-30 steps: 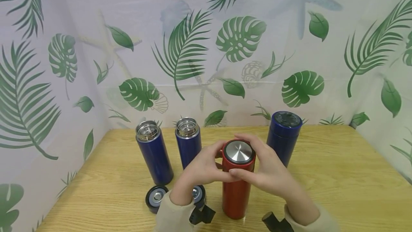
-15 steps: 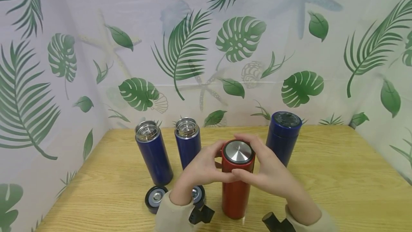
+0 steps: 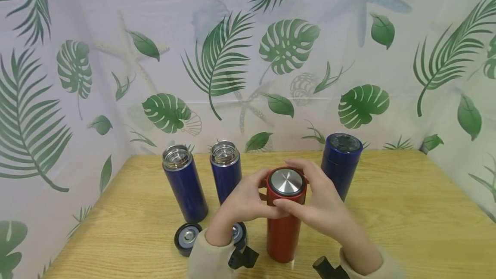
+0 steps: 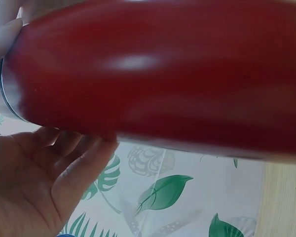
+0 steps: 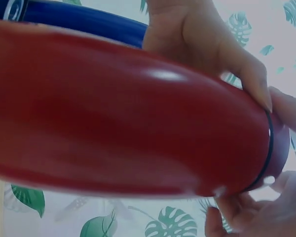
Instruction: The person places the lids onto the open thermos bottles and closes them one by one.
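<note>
A red thermos bottle [image 3: 284, 236] with a brushed-metal disc on its lid [image 3: 287, 181] stands upright on the table, between both hands. My left hand [image 3: 248, 199] grips its upper body from the left, thumb in front. From the right, my right hand [image 3: 327, 203] holds the top, its thumb lying across the front above the left thumb. In the right wrist view, a dark seam [image 5: 270, 143] rings the red thermos near the fingers. The left wrist view is mostly filled by the red bottle wall [image 4: 153, 74]. The fingers behind the thermos are partly hidden.
Two blue thermos bottles without lids, one far left [image 3: 186, 193] and one nearer [image 3: 226, 178], stand behind the left arm. Before them lie two upturned lids, one [image 3: 188, 238] plain to see, one [image 3: 239, 234] partly hidden by the wrist. A lidded blue thermos [image 3: 341, 167] stands right.
My right hand has shifted slightly around the top of the red thermos, its thumb moving left and its wrist also a little left. The left hand and the bottles stay nearly still.
</note>
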Motion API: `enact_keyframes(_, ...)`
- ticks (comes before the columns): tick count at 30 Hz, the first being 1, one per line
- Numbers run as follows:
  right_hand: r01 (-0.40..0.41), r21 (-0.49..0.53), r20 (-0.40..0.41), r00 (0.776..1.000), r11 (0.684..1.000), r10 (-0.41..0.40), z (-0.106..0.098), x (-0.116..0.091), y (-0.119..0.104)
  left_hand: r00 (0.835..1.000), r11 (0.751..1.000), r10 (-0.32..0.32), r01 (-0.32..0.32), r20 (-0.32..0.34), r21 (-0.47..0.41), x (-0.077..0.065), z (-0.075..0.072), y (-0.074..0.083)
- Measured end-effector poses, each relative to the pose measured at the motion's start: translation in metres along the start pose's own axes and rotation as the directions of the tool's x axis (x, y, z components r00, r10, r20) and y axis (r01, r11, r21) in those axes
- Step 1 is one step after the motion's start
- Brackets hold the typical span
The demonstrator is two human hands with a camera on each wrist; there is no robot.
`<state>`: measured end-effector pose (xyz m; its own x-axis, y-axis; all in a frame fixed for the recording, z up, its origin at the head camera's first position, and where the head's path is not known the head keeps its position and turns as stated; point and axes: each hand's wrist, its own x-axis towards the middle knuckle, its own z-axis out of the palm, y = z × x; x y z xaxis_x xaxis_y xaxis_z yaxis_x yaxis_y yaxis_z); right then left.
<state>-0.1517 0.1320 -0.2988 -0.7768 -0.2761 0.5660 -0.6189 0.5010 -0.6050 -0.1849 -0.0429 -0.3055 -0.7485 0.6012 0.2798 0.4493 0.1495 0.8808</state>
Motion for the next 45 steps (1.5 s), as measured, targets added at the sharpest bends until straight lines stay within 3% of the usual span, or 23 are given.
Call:
enact_keyframes(4, -0.024, -0.043, -0.052, 0.998, 0.999, 0.022, 0.005, 0.000, -0.002, 1.000, 1.000, -0.012, 0.012, -0.003, 0.009, -0.003, 0.000, 0.019)
enact_keyframes(7, -0.031, -0.050, -0.045, 0.999, 0.998, 0.029, 0.006, 0.000, -0.001, 1.000, 1.000, -0.011, 0.011, 0.007, 0.009, -0.003, -0.001, 0.017)
enact_keyframes(10, -0.011, -0.028, 0.015, 1.000, 1.000, 0.011, 0.004, 0.001, 0.003, 0.999, 1.000, 0.006, -0.005, 0.037, -0.011, -0.001, -0.002, 0.007)
enact_keyframes(14, 0.084, 0.064, 0.090, 0.992, 0.994, -0.089, 0.000, 0.002, 0.010, 0.997, 0.998, 0.028, -0.025, 0.073, -0.052, 0.002, -0.003, -0.011)
enact_keyframes(19, 0.152, 0.126, 0.089, 0.982, 0.980, -0.164, -0.003, 0.003, 0.012, 0.998, 0.997, 0.033, -0.029, 0.062, -0.065, 0.004, -0.002, -0.020)
enact_keyframes(22, 0.142, 0.118, 0.071, 0.986, 0.983, -0.151, -0.002, 0.002, 0.010, 0.999, 0.998, 0.020, -0.017, 0.047, -0.057, 0.003, -0.002, -0.017)
enact_keyframes(29, 0.037, 0.032, 0.016, 0.999, 0.999, -0.038, 0.002, 0.000, 0.002, 1.000, 1.000, -0.009, 0.010, 0.027, -0.029, -0.003, -0.003, 0.011)
enact_keyframes(33, -0.001, 0.001, -0.028, 1.000, 1.000, 0.001, 0.007, -0.002, -0.002, 1.000, 1.000, -0.016, 0.017, 0.020, -0.024, -0.004, -0.001, 0.018)
enact_keyframes(37, 0.003, -0.021, -0.061, 0.998, 1.000, -0.004, 0.010, -0.004, -0.004, 1.000, 0.999, -0.013, 0.013, 0.005, -0.031, -0.004, 0.000, 0.017)
enact_keyframes(45, 0.021, -0.047, -0.071, 0.997, 0.999, -0.025, 0.010, -0.004, -0.005, 1.000, 0.999, -0.016, 0.015, -0.017, -0.029, 0.002, 0.003, -0.010)
